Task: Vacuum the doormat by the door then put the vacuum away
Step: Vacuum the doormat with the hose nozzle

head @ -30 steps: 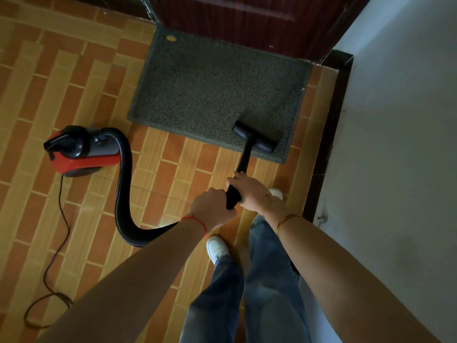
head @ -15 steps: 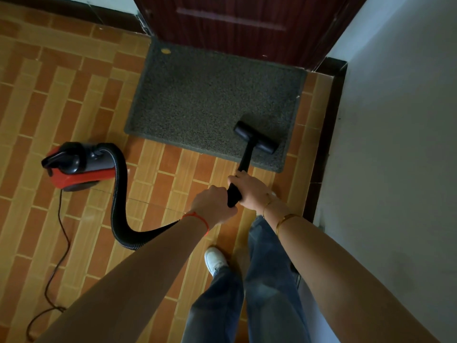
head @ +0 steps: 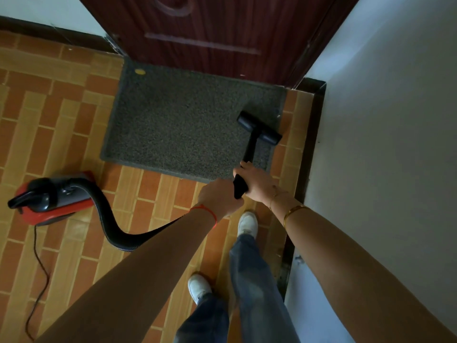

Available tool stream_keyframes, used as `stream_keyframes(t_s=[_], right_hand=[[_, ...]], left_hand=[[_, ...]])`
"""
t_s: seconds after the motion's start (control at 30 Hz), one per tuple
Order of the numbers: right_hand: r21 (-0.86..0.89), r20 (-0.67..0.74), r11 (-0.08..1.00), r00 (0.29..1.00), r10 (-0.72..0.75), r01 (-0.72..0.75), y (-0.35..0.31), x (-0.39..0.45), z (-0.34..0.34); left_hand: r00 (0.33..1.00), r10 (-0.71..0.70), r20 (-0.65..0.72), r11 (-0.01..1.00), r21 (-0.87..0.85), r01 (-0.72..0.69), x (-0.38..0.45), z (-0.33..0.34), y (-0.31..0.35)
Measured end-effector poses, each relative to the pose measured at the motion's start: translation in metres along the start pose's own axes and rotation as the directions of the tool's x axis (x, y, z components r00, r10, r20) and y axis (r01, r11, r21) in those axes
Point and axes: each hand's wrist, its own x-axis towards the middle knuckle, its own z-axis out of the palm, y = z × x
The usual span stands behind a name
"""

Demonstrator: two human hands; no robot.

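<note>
Head view: nozzle at the mat's right edge, vacuuming step in hand

Head camera, looking down. Both hands wrapped around the black wand (head: 248,154): right hand (head: 257,182) forward, fingers curled round the tube; left hand (head: 218,198) just behind, gripping the rear of the handle. Floor nozzle (head: 259,128) lying flat on the grey doormat (head: 178,125), at its right side, near the edge beside the tiled strip and the wall (head: 385,144). Doormat set against the foot of the dark red door (head: 222,33). A small yellow speck (head: 140,71) sitting at the mat's far left corner. Red canister vacuum (head: 53,198) parked on the tiles to the left, well apart from the mat, joined by the ribbed hose (head: 108,226); power cord (head: 37,268) trailing toward the bottom left.

Judged: first step, vacuuming, with most of the mat's left side likely left to cover. Next: sweeping strokes leftward across the mat, toward the speck, with hose slack watched so as not to drag the canister. Putting away not yet begun.
</note>
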Motion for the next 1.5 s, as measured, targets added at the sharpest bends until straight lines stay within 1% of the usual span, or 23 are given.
stream_keyframes(t_s=[0.13, 0.3, 0.6, 0.8, 0.93, 1.03, 1.17, 1.23, 1.5], right_hand=[[-0.012, -0.009, 1.0, 1.0, 0.012, -0.012, 0.02, 0.011, -0.031], [-0.017, 0.018, 0.999, 0.999, 0.037, -0.036, 0.037, 0.025, -0.052], [-0.053, 0.038, 0.998, 0.999, 0.039, -0.037, 0.057, 0.046, -0.071], [-0.072, 0.044, 0.997, 0.998, 0.035, -0.031, 0.056, 0.054, -0.077], [-0.087, 0.067, 0.995, 0.997, 0.043, -0.038, 0.043, 0.058, -0.077], [-0.104, 0.058, 0.994, 0.998, 0.029, -0.023, 0.029, 0.059, -0.071], [-0.094, 0.074, 0.996, 0.997, 0.007, 0.0, -0.001, 0.056, -0.054], [-0.088, 0.078, 0.996, 0.997, -0.002, 0.009, -0.019, 0.053, -0.044], [-0.081, 0.071, 0.996, 0.997, -0.021, 0.027, -0.093, 0.029, 0.017]], left_hand=[[1.0, 0.025, 0.004, 1.0, 0.017, -0.025, 0.026, -0.021, 0.019], [1.0, 0.01, 0.012, 1.0, 0.012, -0.01, 0.047, -0.038, 0.035], [1.0, 0.014, 0.001, 1.0, -0.001, -0.014, 0.073, -0.051, 0.046], [1.0, -0.002, 0.005, 1.0, -0.025, 0.002, 0.077, -0.056, 0.042], [1.0, -0.014, -0.018, 0.999, -0.047, 0.013, 0.071, -0.056, 0.031], [0.999, -0.022, -0.03, 0.997, -0.076, 0.02, 0.061, -0.055, 0.018], [0.997, -0.07, -0.025, 0.989, -0.129, 0.067, 0.038, -0.051, -0.008], [0.997, -0.074, -0.03, 0.986, -0.152, 0.068, 0.024, -0.045, -0.023], [0.995, -0.097, -0.022, 0.99, -0.106, 0.094, -0.039, -0.011, -0.089]])
